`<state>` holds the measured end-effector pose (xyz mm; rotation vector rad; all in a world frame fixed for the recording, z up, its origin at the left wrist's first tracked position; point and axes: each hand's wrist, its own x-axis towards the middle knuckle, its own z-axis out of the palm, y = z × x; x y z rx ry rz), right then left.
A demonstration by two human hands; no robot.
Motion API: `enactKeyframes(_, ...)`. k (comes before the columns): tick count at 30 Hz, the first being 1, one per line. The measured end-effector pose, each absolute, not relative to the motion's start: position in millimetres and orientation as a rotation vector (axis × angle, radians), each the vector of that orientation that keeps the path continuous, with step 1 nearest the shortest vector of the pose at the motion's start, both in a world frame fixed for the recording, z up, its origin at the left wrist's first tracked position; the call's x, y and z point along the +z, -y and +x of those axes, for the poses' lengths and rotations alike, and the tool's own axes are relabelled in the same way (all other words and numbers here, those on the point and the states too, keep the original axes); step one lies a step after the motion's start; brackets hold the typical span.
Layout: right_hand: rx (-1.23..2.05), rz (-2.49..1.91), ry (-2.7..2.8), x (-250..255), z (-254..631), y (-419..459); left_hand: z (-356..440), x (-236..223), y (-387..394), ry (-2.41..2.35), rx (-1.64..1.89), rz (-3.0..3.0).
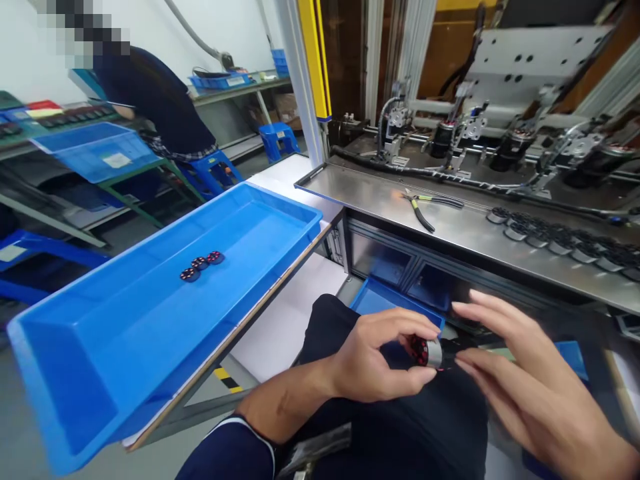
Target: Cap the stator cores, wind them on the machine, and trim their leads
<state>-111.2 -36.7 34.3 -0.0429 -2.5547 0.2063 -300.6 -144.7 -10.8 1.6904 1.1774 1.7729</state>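
My left hand [383, 357] grips a small round motor [429, 352] between thumb and fingers, above my lap. Its near face shows black and red parts, with a silver band round the side. Facing it from the right is my right hand [530, 373], thumb and one finger brought together beside a dark part at the motor's far end. Two other fingers of that hand are stretched out. What the right fingertips pinch, perhaps thin leads, is too dark to make out. Three similar motors [200, 263] lie in a row in the large blue tray [250, 233] on my left.
Green-and-black pliers [425, 207] lie open on the metal ledge [350, 187] before a machine with several fixtures [460, 133]. Several black-and-silver round parts [565, 240] line the ledge at right. A blue bin [375, 297] is low ahead. A seated person [150, 100] works at far left.
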Motion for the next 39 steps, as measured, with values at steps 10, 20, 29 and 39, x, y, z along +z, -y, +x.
enactKeyframes(10,0.137,-0.580,2.455,47,-185,-100,-309,-17,151,-1.116,1.820,1.310)
enactKeyframes(20,0.088,-0.890,2.731,-6,-290,-163,-331,-17,163,-1.277,1.985,1.851)
enactKeyframes(29,0.288,-0.920,2.679,11,-259,-163,-328,-14,162,-1.294,2.004,1.889)
enactKeyframes(39,1.072,-0.611,2.438,13,-133,-39,-319,-18,161,-1.189,2.029,1.655)
